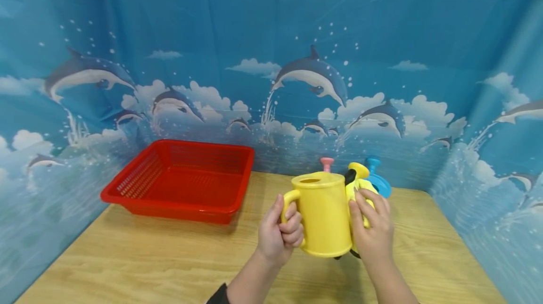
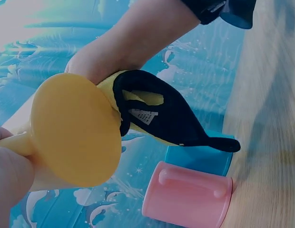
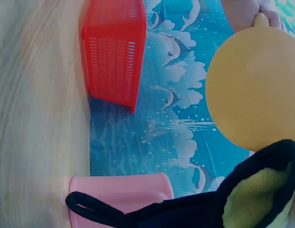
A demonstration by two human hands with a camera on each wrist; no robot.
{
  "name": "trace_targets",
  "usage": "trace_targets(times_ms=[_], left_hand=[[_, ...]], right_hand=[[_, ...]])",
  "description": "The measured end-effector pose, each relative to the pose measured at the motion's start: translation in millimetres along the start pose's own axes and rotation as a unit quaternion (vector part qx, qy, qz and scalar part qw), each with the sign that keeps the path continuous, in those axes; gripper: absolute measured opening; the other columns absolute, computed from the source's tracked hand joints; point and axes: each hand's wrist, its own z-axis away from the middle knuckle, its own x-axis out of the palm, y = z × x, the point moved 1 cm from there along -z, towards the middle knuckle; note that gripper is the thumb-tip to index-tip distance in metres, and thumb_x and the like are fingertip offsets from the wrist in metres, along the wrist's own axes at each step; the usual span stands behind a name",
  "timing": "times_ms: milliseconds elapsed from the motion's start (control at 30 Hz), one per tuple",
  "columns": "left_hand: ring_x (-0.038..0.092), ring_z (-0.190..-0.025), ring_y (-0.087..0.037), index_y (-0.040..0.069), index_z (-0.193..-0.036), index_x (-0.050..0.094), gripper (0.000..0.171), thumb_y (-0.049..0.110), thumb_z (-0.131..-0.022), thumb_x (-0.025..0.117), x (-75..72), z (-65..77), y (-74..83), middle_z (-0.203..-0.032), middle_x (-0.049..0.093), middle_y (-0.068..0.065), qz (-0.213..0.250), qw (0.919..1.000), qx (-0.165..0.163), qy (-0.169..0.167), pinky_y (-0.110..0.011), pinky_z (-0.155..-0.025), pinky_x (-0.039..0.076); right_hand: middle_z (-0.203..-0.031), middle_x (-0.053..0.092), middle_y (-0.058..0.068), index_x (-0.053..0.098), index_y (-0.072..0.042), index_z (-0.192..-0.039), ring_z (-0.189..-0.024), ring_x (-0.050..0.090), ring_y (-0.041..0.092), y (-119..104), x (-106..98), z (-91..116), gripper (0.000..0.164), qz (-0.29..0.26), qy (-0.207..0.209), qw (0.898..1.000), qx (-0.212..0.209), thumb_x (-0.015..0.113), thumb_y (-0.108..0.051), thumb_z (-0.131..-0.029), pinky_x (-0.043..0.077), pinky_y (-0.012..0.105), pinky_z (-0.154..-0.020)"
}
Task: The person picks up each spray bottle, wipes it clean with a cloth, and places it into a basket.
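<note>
A yellow watering can is held up over the table. My left hand grips it by the handle, fingers curled round. On its far side the yellow spout head shows. My right hand holds a yellow cloth with black trim against the can's right side. In the left wrist view the cloth's black part hangs down, with a white label and a loop at its end. The round base of the can faces that camera.
A red perforated basket stands on the wooden table at the left. Behind the yellow can are a pink watering can and a blue watering can. A blue dolphin-print curtain surrounds the table's back and sides.
</note>
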Motion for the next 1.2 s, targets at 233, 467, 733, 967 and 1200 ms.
trace_targets(times_ms=[233,467,733,967,1200], left_hand=[[0.009,-0.041,-0.007,0.023,-0.071,0.035,0.046,0.040,-0.106,0.010,-3.0,-0.9,6.5,-0.053,0.017,0.008,0.002,0.9995,0.031,0.011,-0.024,-0.038,0.002],[0.008,-0.041,-0.007,0.022,-0.072,0.037,0.044,0.045,-0.105,0.018,-7.0,-1.0,16.6,-0.054,0.016,0.007,0.015,0.9979,0.061,0.014,-0.023,-0.039,0.002],[0.007,-0.040,-0.006,0.018,-0.073,0.031,0.043,0.043,-0.106,0.019,-10.4,-1.8,26.0,-0.054,0.014,0.007,0.027,0.9937,0.109,0.006,-0.020,-0.037,0.002],[0.009,-0.040,-0.007,0.019,-0.075,0.035,0.042,0.044,-0.105,0.021,-10.0,-0.2,23.6,-0.055,0.016,0.006,0.034,0.9952,0.089,-0.021,-0.021,-0.038,0.004],[0.012,-0.041,-0.007,0.020,-0.074,0.034,0.043,0.043,-0.106,0.017,-4.2,0.5,12.2,-0.055,0.018,0.006,0.029,0.9968,0.064,-0.037,-0.023,-0.037,0.005]], right_hand=[[-0.101,0.062,0.019,0.071,0.007,-0.100,-0.105,0.049,0.007,0,3,2,0.030,-0.002,-0.030,1.000,0.002,0.061,-0.021,-0.096,0.034,0.010,-0.097],[-0.099,0.064,0.019,0.071,0.007,-0.103,-0.098,0.053,0.016,0,11,7,0.023,-0.028,-0.044,0.998,-0.019,0.063,-0.012,-0.093,0.036,0.011,-0.094],[-0.101,0.065,0.020,0.069,0.010,-0.104,-0.112,0.050,-0.008,-3,14,10,0.022,-0.043,-0.082,0.996,0.006,0.066,0.009,-0.082,0.037,0.005,-0.096],[-0.101,0.064,0.021,0.068,0.010,-0.106,-0.110,0.048,-0.013,2,11,10,0.025,-0.050,-0.094,0.994,0.027,0.066,0.013,-0.080,0.039,0.003,-0.091],[-0.108,0.063,-0.001,0.069,-0.004,-0.116,-0.114,0.047,-0.012,4,5,6,0.035,-0.029,-0.062,0.997,0.046,0.068,0.008,-0.082,0.037,0.004,-0.094]])
